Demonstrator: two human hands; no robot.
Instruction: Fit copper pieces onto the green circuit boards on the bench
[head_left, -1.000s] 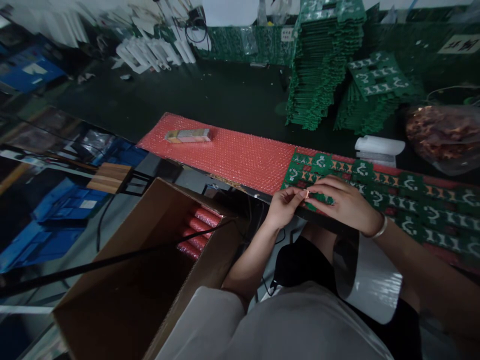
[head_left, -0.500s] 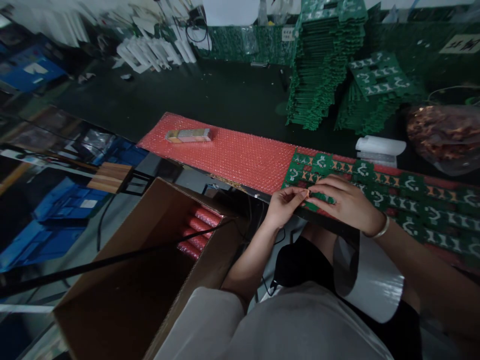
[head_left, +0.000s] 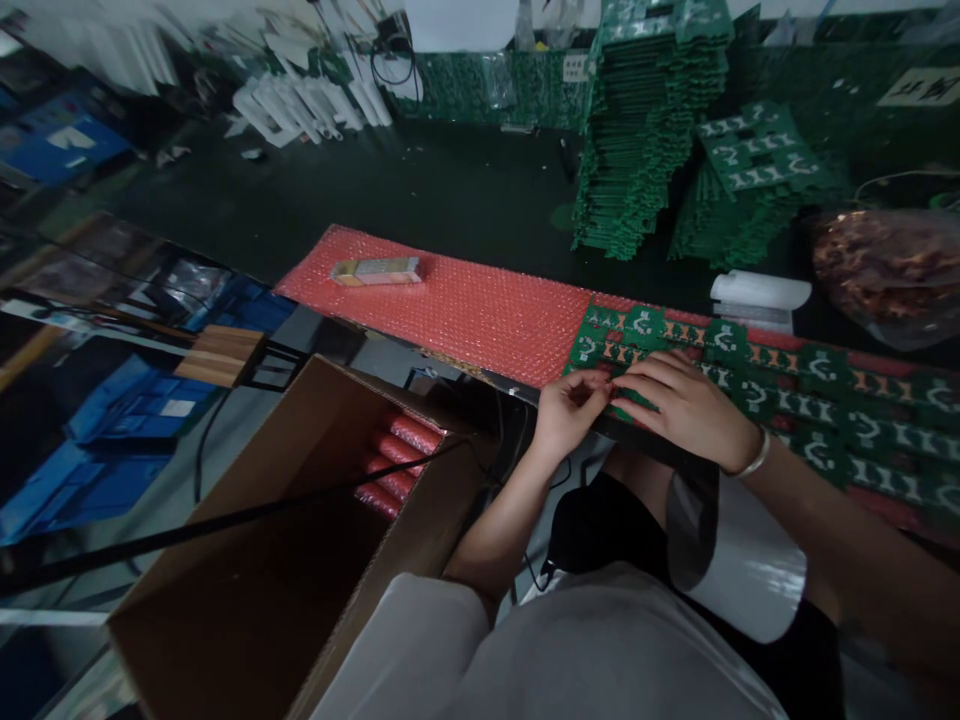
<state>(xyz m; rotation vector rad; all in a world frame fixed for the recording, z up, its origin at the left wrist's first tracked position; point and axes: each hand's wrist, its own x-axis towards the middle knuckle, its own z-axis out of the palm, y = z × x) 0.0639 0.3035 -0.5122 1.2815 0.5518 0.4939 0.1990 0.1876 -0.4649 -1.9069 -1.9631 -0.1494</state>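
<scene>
Evidently the work is partway along: on the flat green printed circuit boards [head_left: 795, 385], spread over red bubble wrap [head_left: 495, 315], some rows carry copper-coloured pieces [head_left: 883, 385] while others show only silvery patches [head_left: 806, 406]. At the boards' near edge, the left hand [head_left: 566, 415] and right hand [head_left: 686, 410] meet with fingertips close, though whether either pinches anything I cannot tell.

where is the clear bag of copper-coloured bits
The bag is at the far right of the head view, beyond the laid-out green boards and beside the white roll.
</scene>
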